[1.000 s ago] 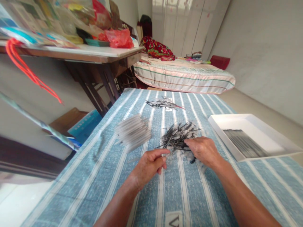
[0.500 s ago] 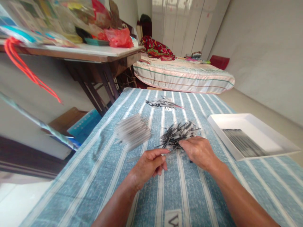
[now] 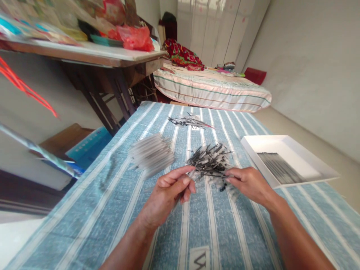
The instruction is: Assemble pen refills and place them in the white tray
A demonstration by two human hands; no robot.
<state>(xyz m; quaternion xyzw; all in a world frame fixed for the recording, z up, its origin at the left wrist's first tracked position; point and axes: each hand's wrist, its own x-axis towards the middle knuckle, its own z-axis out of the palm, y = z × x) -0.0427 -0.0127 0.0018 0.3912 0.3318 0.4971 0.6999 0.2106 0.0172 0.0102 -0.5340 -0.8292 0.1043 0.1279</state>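
Note:
A loose heap of thin black and clear sticks (image 3: 209, 159), which look like pen refills, lies crosswise in the middle of the cloth. At its near left edge my left hand (image 3: 168, 189) is closed, thumb pressed to the fingers, with a thin pale stick showing between them. My right hand (image 3: 250, 185) pinches the end of a thin dark stick at the heap's right side; the heap behind hides its far end. A flat row of pale, clear sticks (image 3: 152, 153), blurred, lies side by side left of the heap.
A white shallow box (image 3: 306, 157) at the right holds a row of dark sticks (image 3: 278, 167). Farther back lies a small bunch of sticks (image 3: 191, 121). Striped blue cloth (image 3: 112, 221) covers the table. A cluttered desk (image 3: 135, 58) stands left, a bed (image 3: 213, 88) behind.
My right hand has drawn back to the right from the heap, pinching a stick. My left hand stays closed near the heap's edge. The view has shifted slightly.

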